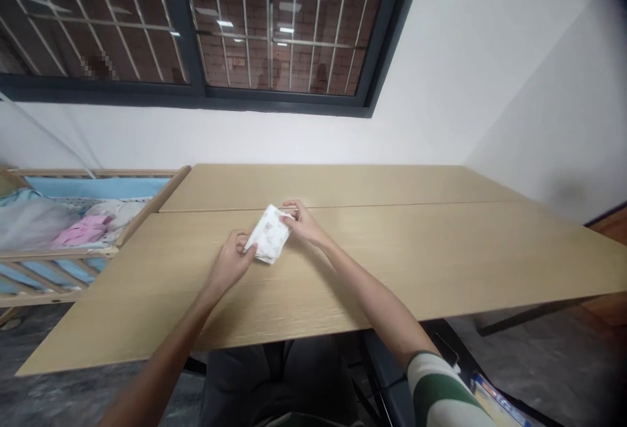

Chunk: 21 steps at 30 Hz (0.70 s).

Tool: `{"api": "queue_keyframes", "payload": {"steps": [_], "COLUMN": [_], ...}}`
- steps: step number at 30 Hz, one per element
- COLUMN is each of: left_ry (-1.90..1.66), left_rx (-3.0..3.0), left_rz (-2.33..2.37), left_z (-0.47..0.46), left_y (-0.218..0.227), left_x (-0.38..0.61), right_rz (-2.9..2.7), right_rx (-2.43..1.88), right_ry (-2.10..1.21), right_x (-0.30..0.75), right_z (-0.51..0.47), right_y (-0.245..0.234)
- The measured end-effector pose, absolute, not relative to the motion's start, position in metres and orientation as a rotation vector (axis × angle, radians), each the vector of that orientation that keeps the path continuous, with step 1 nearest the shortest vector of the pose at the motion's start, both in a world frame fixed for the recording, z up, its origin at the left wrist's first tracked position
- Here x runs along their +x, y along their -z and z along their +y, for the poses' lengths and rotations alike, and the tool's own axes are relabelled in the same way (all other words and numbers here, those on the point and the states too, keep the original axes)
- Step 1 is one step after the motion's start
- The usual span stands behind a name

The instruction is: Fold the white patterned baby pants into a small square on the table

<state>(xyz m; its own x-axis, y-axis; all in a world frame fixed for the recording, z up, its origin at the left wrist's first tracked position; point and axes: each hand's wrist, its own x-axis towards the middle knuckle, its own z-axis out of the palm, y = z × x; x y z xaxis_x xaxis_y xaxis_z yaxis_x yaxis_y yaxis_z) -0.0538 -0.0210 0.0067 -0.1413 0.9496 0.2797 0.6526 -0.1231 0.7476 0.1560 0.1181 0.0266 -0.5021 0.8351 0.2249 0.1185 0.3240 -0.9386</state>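
Note:
Between my two hands is a small folded white cloth (270, 236) with faint printed marks, held tilted just above the wooden table (392, 251). My left hand (234, 256) grips its lower left edge, thumb on top and fingers curled beneath. At the upper right corner, my right hand (302, 223) pinches the cloth between thumb and fingers. The underside of the cloth and some of my fingertips are hidden.
A wooden crib (157, 202) with blue lining stands left of the table, holding a pink cloth (84, 230) and pale bedding. Behind the table is a white wall with a dark-framed barred window (289, 97). A dark seat (392, 375) and a colourful packet (497, 401) are at lower right.

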Motion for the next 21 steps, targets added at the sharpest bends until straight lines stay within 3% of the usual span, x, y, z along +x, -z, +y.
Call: {"api": "queue_keyframes", "payload": {"steps": [4, 10, 16, 21], "left_ry": [-1.102, -0.813, -0.922, -0.707], "left_rx": [1.604, 1.739, 2.200, 2.240], "left_rz": [1.825, 2.102, 2.168, 2.236], "left_z": [-0.040, -0.051, -0.081, -0.083], "left_y": [0.007, 0.025, 0.035, 0.045], "left_x": [-0.035, -0.010, 0.039, 0.063], "right_rz": [-1.951, -2.250, -2.670, -2.960], "right_rx": [-1.009, -1.151, -0.534, -0.234], "right_ry": [-1.231, -0.897, -0.623, -0.848], "right_x": [0.151, 0.144, 0.146, 0.153], "right_z": [0.129, 0.127, 0.083, 0.037], "right_y": [-0.026, 0.002, -0.025, -0.025]}}
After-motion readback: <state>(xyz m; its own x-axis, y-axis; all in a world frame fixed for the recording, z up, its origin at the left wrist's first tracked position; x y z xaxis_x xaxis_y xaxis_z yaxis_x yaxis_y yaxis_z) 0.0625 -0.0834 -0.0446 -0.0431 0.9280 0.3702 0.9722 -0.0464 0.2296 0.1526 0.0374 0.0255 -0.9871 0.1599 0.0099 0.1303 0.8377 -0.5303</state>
